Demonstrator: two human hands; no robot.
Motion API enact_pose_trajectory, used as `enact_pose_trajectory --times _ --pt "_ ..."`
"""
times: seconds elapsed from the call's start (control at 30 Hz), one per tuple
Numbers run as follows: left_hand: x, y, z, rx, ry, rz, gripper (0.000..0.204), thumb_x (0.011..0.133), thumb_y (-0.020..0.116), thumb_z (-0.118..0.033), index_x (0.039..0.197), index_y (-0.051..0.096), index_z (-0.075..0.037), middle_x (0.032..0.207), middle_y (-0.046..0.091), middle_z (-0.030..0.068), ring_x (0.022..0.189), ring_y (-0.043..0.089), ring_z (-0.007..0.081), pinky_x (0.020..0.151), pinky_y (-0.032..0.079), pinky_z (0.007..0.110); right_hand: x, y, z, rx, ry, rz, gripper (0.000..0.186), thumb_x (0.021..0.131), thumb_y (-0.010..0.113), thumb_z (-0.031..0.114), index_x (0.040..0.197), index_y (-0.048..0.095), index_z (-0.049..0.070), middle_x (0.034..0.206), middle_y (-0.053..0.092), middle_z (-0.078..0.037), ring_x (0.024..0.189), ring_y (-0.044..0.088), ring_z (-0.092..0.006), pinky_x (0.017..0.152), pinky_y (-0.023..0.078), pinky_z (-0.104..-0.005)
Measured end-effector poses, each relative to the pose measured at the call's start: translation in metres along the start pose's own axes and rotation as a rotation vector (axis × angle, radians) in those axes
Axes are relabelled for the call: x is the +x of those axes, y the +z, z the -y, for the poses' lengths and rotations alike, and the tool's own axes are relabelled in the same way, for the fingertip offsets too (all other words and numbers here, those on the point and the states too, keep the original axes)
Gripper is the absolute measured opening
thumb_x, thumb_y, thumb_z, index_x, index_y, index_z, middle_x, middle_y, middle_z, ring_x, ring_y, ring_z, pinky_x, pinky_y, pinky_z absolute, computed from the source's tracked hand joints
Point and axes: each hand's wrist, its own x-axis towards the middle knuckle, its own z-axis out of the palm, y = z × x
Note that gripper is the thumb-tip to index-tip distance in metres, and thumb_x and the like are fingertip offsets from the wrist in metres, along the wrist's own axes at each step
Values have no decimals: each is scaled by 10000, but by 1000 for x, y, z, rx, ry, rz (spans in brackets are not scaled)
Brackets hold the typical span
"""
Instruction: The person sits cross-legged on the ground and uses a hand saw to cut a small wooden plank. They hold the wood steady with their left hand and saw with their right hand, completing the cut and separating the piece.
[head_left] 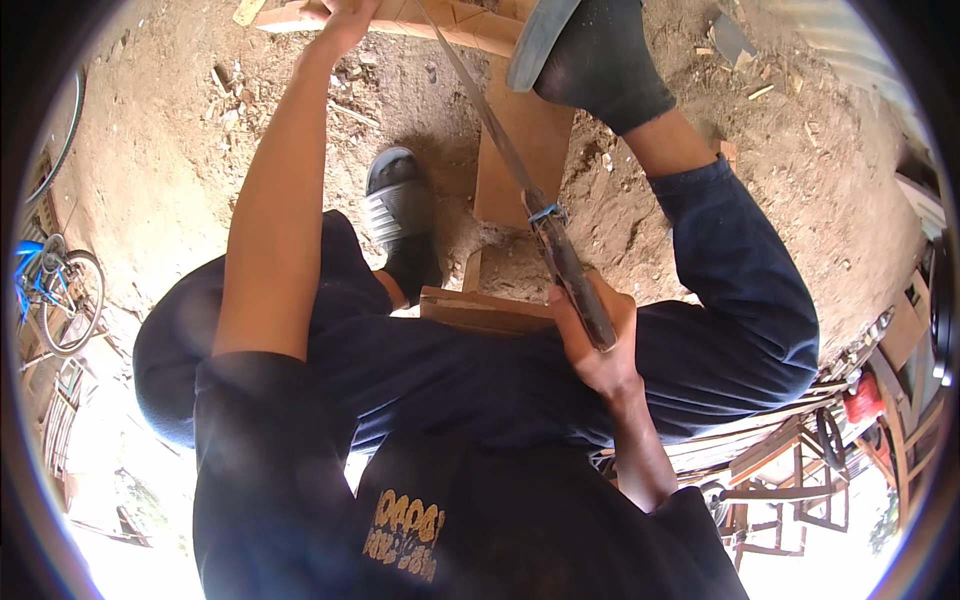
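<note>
My right hand (pixel 601 340) is closed around the dark handle of a handsaw (pixel 568 268). A blue tie is wrapped where the handle meets the blade. The long narrow blade slants up and left, and its far end reaches a wooden piece (pixel 470 27) at the top edge. My left hand (pixel 350 12) is on the left part of that wooden piece, gripping it, with some of the fingers cut off by the picture's edge. My right foot, in a grey slide sandal (pixel 538 45), rests at the wood's right side.
Under the wooden piece, a flat plank (pixel 515 160) runs back toward me. Another board edge (pixel 485 310) shows in front of my lap. My left foot's sandal (pixel 392 195) stands on dirt strewn with wood chips. A blue bicycle (pixel 60 290) is at left; wooden frames (pixel 790 490) stand at right.
</note>
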Motion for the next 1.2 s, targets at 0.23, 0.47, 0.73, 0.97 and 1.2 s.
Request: enact_pose_trajectory --times 0.23,0.47,0.73,0.97,1.2 --pt "-18 -4 -28 39 -53 23 1096 955 477 -659 1542 -235 -69 1561 -355 251 1511 10 461 1210 201 541 11 -12 3 -113 -144 -30 131 901 691 64 837 627 -30 644 573 -91 555 523 -122 516 425 -292" --pt "2 7 -25 214 203 -51 873 1012 427 -527 1548 -16 0 1595 -180 324 1440 7 607 1161 200 649 18 12 10 -55 -138 -118 175 919 684 78 796 592 -6 615 559 -46 553 500 -71 491 414 -279" --pt "53 44 4 809 427 -113 433 1054 341 -337 1468 426 -246 1545 -65 442 1322 -60 769 1096 149 796 29 41 19 3 -225 -213 164 923 665 69 800 587 -7 607 574 -41 550 517 -65 492 418 -277" --pt "12 42 -45 115 160 -264 776 920 502 -504 1559 257 -139 1603 -91 349 1422 118 626 1172 237 611 66 62 23 -55 -304 -203 155 930 658 77 813 607 -9 620 575 -27 563 517 -58 496 411 -268" --pt "-44 12 -77 6 -142 -354 1023 828 562 -584 1588 141 -43 1655 -17 243 1423 315 500 1140 349 532 116 80 -14 -104 -406 -157 134 925 644 76 820 619 -3 643 558 0 589 486 -54 514 392 -261"
